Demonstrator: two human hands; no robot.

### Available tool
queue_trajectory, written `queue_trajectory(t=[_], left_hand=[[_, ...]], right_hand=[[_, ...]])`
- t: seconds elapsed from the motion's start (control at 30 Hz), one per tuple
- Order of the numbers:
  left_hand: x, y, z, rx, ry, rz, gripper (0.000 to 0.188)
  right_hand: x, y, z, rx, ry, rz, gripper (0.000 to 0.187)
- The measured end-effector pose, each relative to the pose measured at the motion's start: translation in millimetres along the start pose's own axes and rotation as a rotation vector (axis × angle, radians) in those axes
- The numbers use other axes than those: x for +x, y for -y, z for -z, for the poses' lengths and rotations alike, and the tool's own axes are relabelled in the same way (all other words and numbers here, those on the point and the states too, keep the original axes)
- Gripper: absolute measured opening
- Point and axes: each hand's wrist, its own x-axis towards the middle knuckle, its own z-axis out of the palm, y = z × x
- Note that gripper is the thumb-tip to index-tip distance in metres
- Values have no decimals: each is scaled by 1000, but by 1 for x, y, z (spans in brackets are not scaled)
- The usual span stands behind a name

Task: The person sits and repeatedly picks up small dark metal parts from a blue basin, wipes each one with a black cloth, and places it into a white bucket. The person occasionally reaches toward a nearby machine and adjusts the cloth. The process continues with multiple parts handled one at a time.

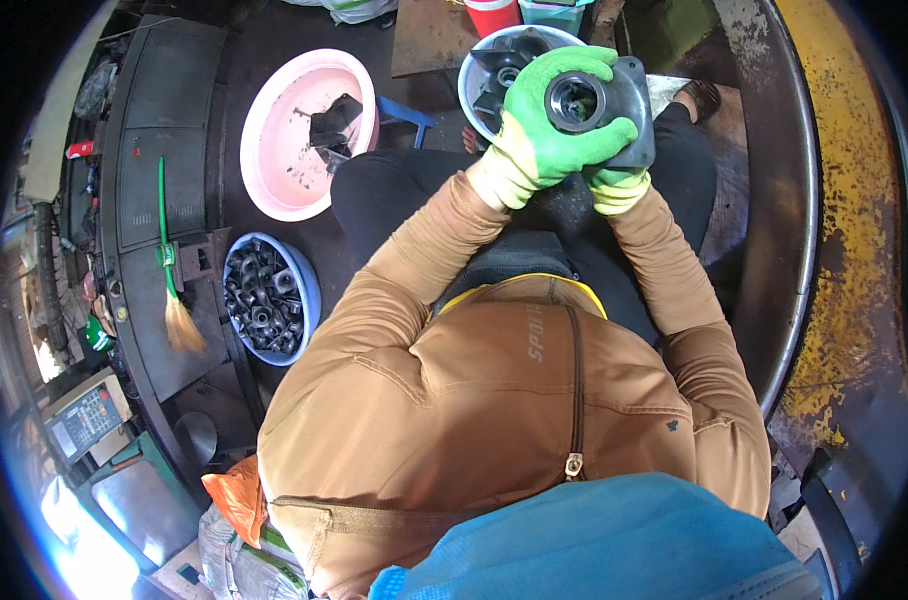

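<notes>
Left fingers (571, 62) in a wide curve around a black flanged part (631, 108)

Grey cabinet (191, 185) left, dark floor (319, 245), glare (94, 550) lower-left.

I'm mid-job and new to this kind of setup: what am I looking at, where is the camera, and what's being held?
There is no machine here, just a person's two hands in green-and-yellow gloves. The single picture comes from a wide fisheye camera on their head, looking down past their tan zip-up jacket, so straight edges bend near the rim.

The left hand grips a black part with a round collar and a squarish flange. The right hand is below it, fingers mostly hidden.

Behind the left hand is a pale round basin with larger black pieces. Further left, on the floor, are a pink round tub with a few black pieces and a blue round tub full of small black parts.
</notes>
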Motion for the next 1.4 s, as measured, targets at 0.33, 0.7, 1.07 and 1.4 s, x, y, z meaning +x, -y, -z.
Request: queue_trajectory(t=[0.33, 0.7, 1.07, 1.4], left_hand=[[14, -31, 22, 115, 326, -54, 43], [12, -30, 35, -279, 807, 142, 47], [16, 82, 59, 1100, -79, -305, 31], [11, 97, 59, 143, -194, 12, 51]], right_hand=[[1, 47, 9, -575, 379, 172, 51], [-28, 32, 24, -547, 685, -175, 60], [31, 2, 18, 468, -337, -684, 28], [34, -4, 25, 305, -408, -625, 21]])
